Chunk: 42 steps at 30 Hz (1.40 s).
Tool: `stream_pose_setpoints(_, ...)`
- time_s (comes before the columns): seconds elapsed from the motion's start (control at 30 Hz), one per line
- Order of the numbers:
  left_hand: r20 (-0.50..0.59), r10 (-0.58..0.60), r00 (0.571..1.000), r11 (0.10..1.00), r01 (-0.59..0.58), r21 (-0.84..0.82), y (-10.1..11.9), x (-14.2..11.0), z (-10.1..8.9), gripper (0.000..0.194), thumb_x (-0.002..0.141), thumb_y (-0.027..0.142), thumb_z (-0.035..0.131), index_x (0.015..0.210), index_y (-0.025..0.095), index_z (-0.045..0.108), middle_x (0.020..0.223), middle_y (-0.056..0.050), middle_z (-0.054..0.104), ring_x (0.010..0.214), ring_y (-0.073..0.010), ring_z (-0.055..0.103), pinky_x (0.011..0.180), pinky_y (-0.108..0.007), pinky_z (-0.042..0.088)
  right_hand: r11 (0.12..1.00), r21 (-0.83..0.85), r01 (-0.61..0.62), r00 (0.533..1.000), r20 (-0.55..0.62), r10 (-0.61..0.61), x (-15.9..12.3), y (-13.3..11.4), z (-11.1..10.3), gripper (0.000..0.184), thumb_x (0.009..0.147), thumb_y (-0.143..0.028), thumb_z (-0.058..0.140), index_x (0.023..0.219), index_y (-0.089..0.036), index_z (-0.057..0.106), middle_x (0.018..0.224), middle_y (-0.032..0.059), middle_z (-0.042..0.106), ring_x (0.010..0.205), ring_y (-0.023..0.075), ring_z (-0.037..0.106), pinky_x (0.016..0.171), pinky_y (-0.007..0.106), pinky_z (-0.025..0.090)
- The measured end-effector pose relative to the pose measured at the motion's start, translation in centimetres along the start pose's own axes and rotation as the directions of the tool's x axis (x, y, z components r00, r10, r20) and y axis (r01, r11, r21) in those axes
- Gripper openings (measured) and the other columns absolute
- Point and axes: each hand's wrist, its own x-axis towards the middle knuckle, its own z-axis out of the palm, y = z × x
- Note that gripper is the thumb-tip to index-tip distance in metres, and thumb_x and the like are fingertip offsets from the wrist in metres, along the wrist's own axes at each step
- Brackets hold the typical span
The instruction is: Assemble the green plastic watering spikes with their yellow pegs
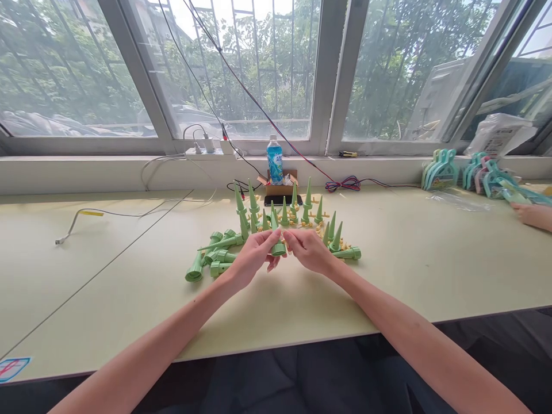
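Note:
My left hand (253,254) is closed around a green plant watering spike (278,249), its wide ribbed end toward me and its point away. My right hand (311,250) is pinched against the spike's right side; whatever lies between its fingertips is too small and hidden to name. Beyond both hands, several matching green spikes (307,196) stand point up. More green spikes (195,269) lie in a pile to the left of my left hand. Small yellow valve-like pieces (344,246) are scattered among the standing spikes and beside my right hand.
Behind the spikes are a dark phone (277,200), a small cardboard box (290,188) and a blue bottle (275,160). Cables (342,184) lie along the wall. At far right, a person's hand (535,215) rests near teal and pink plastic clips (491,179).

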Motion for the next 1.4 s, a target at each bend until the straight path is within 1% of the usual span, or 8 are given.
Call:
stream_pose_setpoints(0.17,-0.022,0.037,0.999,0.988,-0.033,0.152,0.1,-0.17,0.02,0.039,0.089,0.052,0.052,0.079,0.015,0.057,0.071,-0.002,0.058,0.046,-0.0071,0.049,0.041,-0.02,0.037,1.0,0.019,-0.013,0.999,0.036,0.012,0.03,0.2,0.13,0.049,0.099,-0.046,0.03,0.065,-0.017,0.05,0.062,-0.0004,0.054,0.054,0.0097,0.045,0.057,0.023,0.035)
stream_pose_setpoints(0.33,-0.021,0.121,0.992,0.937,-0.107,0.334,-0.21,-0.3,0.2,0.036,0.086,0.051,0.056,0.078,0.016,0.058,0.066,0.001,0.055,0.044,-0.0076,0.05,0.04,-0.02,0.04,0.999,0.014,-0.03,0.997,0.067,0.029,0.05,0.5,0.15,0.047,0.099,-0.047,0.029,0.065,-0.018,0.044,0.058,-0.0024,0.048,0.053,0.0094,0.04,0.054,0.022,0.033)
stream_pose_setpoints(0.53,-0.025,0.135,0.991,0.944,-0.12,0.307,-0.28,-0.28,0.25,0.039,0.088,0.053,0.053,0.077,0.016,0.056,0.064,0.001,0.053,0.043,-0.0078,0.051,0.039,-0.021,0.039,0.999,0.031,-0.036,0.997,0.069,0.034,0.06,0.23,-0.02,0.045,0.099,-0.044,0.03,0.065,-0.018,0.043,0.057,-0.0031,0.046,0.053,0.0093,0.041,0.055,0.023,0.032)
stream_pose_setpoints(0.73,-0.069,0.071,0.995,0.991,-0.063,0.119,0.13,0.05,0.21,0.041,0.089,0.054,0.051,0.074,0.015,0.054,0.063,0.0,0.054,0.042,-0.0072,0.049,0.039,-0.021,0.037,0.996,0.082,-0.017,0.998,0.062,0.012,0.01,-0.08,-0.12,0.038,0.098,-0.041,0.035,0.069,-0.019,0.045,0.063,-0.0019,0.05,0.056,0.0102,0.044,0.056,0.023,0.035)
stream_pose_setpoints(0.83,-0.076,0.048,0.996,0.996,-0.041,0.085,0.21,0.1,0.19,0.042,0.088,0.054,0.052,0.074,0.015,0.055,0.064,-0.001,0.056,0.041,-0.007,0.047,0.038,-0.021,0.036,0.997,0.078,-0.022,0.997,0.069,0.017,0.0,-0.07,-0.12,0.037,0.098,-0.039,0.035,0.07,-0.019,0.045,0.062,-0.0022,0.05,0.056,0.0101,0.044,0.056,0.024,0.035)
stream_pose_setpoints(1.03,-0.061,0.147,0.987,0.972,-0.133,0.193,-0.02,-0.02,0.12,0.041,0.09,0.053,0.049,0.072,0.016,0.051,0.065,0.0,0.053,0.044,-0.0074,0.049,0.038,-0.02,0.037,0.993,0.104,-0.049,0.996,0.079,0.04,-0.01,0.04,-0.01,0.037,0.098,-0.039,0.034,0.069,-0.019,0.044,0.06,-0.0023,0.047,0.055,0.0102,0.044,0.055,0.024,0.036)
stream_pose_setpoints(1.27,-0.093,0.279,0.956,0.904,-0.228,0.363,-0.58,-0.13,-0.09,0.044,0.09,0.049,0.051,0.065,0.019,0.032,0.059,0.006,0.032,0.043,-0.0057,0.048,0.038,-0.017,0.038,0.984,0.164,-0.076,0.994,0.092,0.061,-0.04,0.46,0.17,0.043,0.098,-0.045,0.032,0.066,-0.019,0.042,0.056,-0.0023,0.044,0.053,0.0103,0.042,0.051,0.023,0.034)
stream_pose_setpoints(1.4,-0.081,0.319,0.944,0.873,-0.259,0.413,-0.64,-0.18,-0.01,0.044,0.09,0.048,0.05,0.065,0.02,0.029,0.059,0.007,0.029,0.044,-0.0054,0.046,0.04,-0.017,0.039,0.982,0.171,-0.076,0.993,0.098,0.059,-0.01,0.41,0.12,0.045,0.098,-0.047,0.031,0.065,-0.019,0.042,0.055,-0.0027,0.042,0.051,0.01,0.04,0.05,0.023,0.032)
